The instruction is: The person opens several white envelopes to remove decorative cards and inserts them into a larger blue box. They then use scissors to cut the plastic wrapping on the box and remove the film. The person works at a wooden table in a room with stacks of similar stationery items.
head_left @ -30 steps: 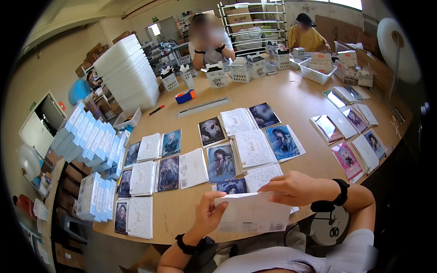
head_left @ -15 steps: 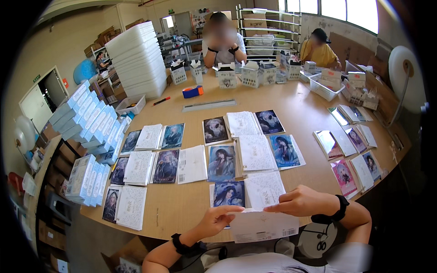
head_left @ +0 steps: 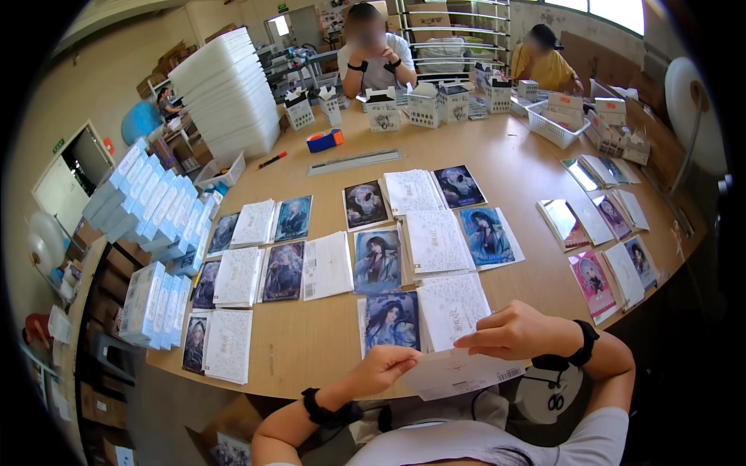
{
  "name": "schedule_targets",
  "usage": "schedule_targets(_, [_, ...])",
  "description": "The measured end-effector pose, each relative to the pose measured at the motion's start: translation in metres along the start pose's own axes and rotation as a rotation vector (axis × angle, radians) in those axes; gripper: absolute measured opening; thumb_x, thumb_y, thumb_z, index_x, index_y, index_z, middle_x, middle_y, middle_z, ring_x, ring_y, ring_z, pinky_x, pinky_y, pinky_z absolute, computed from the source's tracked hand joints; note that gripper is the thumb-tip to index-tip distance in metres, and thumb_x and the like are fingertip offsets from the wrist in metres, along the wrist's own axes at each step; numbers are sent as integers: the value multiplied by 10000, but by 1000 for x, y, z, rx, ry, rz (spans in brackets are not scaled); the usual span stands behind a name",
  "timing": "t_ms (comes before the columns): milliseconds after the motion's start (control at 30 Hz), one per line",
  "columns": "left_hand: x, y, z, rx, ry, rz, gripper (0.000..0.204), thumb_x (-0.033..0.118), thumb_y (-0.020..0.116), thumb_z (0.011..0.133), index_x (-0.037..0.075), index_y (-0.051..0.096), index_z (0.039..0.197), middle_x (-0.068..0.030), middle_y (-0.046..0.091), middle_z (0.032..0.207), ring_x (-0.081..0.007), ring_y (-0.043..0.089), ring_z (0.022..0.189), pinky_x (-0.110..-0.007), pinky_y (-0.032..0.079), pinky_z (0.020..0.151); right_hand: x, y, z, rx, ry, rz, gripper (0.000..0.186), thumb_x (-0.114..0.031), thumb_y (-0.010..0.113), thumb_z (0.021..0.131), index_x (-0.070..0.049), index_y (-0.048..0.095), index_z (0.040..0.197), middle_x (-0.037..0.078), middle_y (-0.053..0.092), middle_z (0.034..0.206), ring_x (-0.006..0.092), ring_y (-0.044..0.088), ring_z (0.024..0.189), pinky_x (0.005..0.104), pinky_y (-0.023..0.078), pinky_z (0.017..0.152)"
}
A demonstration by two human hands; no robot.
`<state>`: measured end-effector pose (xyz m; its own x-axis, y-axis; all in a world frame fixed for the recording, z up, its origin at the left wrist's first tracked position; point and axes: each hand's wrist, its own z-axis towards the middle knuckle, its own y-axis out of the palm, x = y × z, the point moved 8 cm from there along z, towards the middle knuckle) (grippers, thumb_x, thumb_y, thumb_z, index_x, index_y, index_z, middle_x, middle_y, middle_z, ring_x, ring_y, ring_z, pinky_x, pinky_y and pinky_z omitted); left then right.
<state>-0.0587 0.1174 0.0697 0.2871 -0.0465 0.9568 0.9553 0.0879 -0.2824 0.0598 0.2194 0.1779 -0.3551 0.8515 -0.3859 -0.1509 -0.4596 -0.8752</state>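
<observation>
At the near table edge, my left hand (head_left: 385,365) pinches the upper left corner of a white paper sleeve (head_left: 458,377) with a barcode at its right end. My right hand (head_left: 503,332) is closed on the same sleeve's upper edge, index finger along it. Just beyond lie an illustrated blue card (head_left: 391,320) and a stack of white patterned sleeves (head_left: 451,303). Farther left and centre are more illustrated cards (head_left: 376,260) beside white stacks (head_left: 235,276); pink and mirror-finish cards (head_left: 588,286) lie at the right.
Several blue-white boxes (head_left: 146,299) and stacked white trays (head_left: 225,93) stand left. Behind are small printed cartons (head_left: 382,113), a tape roll (head_left: 324,140), a marker (head_left: 272,160) and a white basket (head_left: 556,126). Two other people (head_left: 373,66) sit across the table.
The sleeve has come down and tilted flatter. My left hand has moved right and down, its fingers closing into a tighter pinch. More of the blue card behind shows.
</observation>
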Motion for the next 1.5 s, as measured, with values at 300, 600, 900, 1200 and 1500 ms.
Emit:
schedule_targets(300, [52,-5,-5,260,237,394,215,-99,566,759,14,676,904,-141,671,799,-241,664,708,-279,516,638,17,-3,-48,42,160,338,145,-119,510,898,1,588,919,170,614,788,277,615,625,355,477,544])
schedule_targets(600, [59,21,14,269,438,181,233,202,535,927,-6,635,964,-137,673,855,-216,654,761,-284,511,672,5,-30,-134,51,481,435,281,-117,517,920,-2,582,1168,181,640,910,281,612,762,337,484,673])
schedule_targets(900, [19,-78,-36,1088,146,49,274,150,559,863,46,506,1111,-110,583,897,-192,556,687,-293,477,616,64,-238,-278,659,807,-547,205,-166,494,937,13,577,879,56,363,730,150,375,691,292,350,616])
schedule_targets(1200, [-5,-117,-23,1448,49,421,297,137,579,828,72,512,1110,-106,574,822,-207,544,661,-310,465,583,348,-368,-388,561,1203,-982,174,-95,529,799,10,629,897,219,618,901,371,586,897,409,465,761])
schedule_targets(1500, [14,-121,61,1447,-74,665,292,131,572,828,66,512,1107,-105,572,814,-205,544,659,-308,464,583,539,-357,-472,586,1597,-889,255,-45,424,877,42,547,1083,230,551,1114,391,605,976,453,515,812])
